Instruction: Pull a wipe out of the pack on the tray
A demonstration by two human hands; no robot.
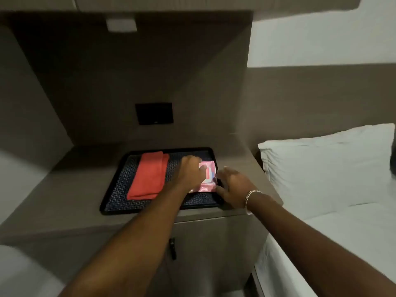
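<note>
Your left hand [191,170] lies over the pink pack [206,177], fingers curled down onto its left part; blur hides whether they close round it or only press on top, so the grip cannot be told. The pack lies flat in the right half of the black tray [120,181], close to the tray's right rim.

Your right hand [232,187] is at the tray's right edge, just beside the pack. Its fingers are fairly straight and spread, tips at the rim near the pack's right side; contact with the pack itself cannot be made out. A bracelet [251,195] sits on that wrist.

A folded red cloth [149,175] lies in the left half of the tray, apart from the pack, its long side running front to back.

The tray rests on a grey-brown nightstand [64,189], with a dark wall plate [154,113] above it. To the right: a bed [347,243] with a white pillow [325,166].
</note>
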